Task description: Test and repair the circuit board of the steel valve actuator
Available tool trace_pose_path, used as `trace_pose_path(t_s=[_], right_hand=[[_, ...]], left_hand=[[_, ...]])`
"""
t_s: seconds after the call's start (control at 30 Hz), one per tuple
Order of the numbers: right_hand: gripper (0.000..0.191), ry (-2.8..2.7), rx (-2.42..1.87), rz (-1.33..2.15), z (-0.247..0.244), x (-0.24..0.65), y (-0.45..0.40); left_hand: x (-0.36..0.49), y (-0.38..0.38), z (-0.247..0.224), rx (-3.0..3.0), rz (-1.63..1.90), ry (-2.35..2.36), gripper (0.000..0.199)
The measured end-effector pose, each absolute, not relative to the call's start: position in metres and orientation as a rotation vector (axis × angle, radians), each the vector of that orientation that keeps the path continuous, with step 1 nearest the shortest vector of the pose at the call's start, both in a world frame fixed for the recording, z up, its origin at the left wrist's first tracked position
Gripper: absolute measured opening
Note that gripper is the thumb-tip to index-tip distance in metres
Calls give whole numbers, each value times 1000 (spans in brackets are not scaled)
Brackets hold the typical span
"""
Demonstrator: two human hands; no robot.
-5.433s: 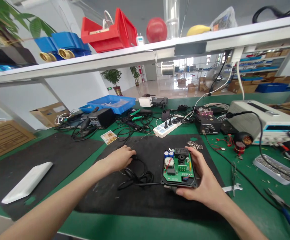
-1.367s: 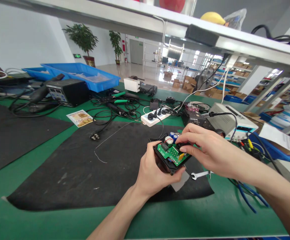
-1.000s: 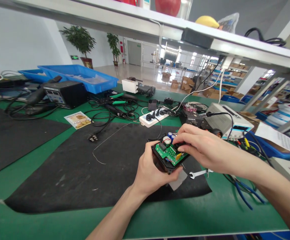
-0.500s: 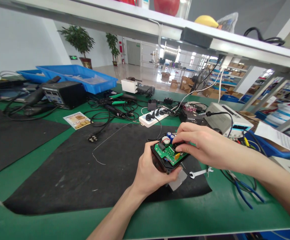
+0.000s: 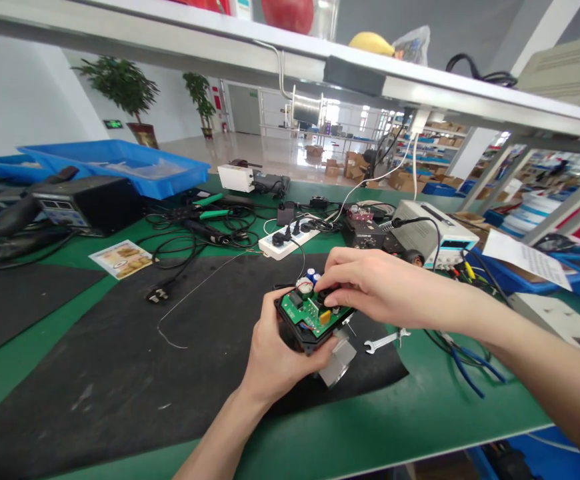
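Note:
My left hand (image 5: pixel 276 357) cups a black housing from below; a green circuit board (image 5: pixel 310 312) with blue capacitors sits in it, lifted above the black mat (image 5: pixel 120 360). My right hand (image 5: pixel 370 287) reaches over the board's far side, fingertips pinching a dark component on it. A grey-white piece (image 5: pixel 337 360) hangs under the housing. A small wrench (image 5: pixel 385 341) lies just to the right on the mat's edge.
Behind are a white power strip (image 5: pixel 283 243), tangled black cables with a loose plug (image 5: pixel 157 295), a soldering station (image 5: pixel 365 233), a bench power supply (image 5: pixel 433 233), a black meter box (image 5: pixel 87 207), blue trays (image 5: pixel 115 163) and a leaflet (image 5: pixel 121 259). A shelf (image 5: pixel 290 60) spans overhead.
Five seconds ago my right hand held the board flat on the mat and my left lay on the cable. Now my left holds it and my right works on top; the view shifted right.

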State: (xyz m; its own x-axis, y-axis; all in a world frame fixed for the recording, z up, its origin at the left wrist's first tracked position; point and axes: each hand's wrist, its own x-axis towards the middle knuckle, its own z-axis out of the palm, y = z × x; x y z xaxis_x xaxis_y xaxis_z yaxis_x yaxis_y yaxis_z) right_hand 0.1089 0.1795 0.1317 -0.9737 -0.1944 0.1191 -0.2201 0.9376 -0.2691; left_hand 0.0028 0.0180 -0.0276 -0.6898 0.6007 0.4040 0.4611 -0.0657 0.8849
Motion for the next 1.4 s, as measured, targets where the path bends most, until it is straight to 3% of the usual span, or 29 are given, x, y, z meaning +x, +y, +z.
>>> trace_pose_path(t_s=[0.27,0.53,0.63,0.77,0.83,1.2,1.4], right_hand=[[21,-2577,-61,685,120,133,189],[22,-2297,-577,1030,11,176,160],[43,-2371,-583,1051,-22,179,140],[93,-2438,-641,1010,-52,173,119],[102,-2414,-656,968,-65,169,114],[87,-2297,-627,941,-72,161,113],[92,-2299,-615,933,-72,161,114]], left_hand=[[2,19,-29,1208,1880,2066,76],[6,19,-23,1201,1880,2104,74],[7,20,-22,1176,1899,2076,69],[9,20,-23,1173,1857,2179,76],[9,20,-24,1166,1851,2182,77],[9,23,-28,1161,1793,2206,80],[10,23,-27,1143,1808,2176,79]])
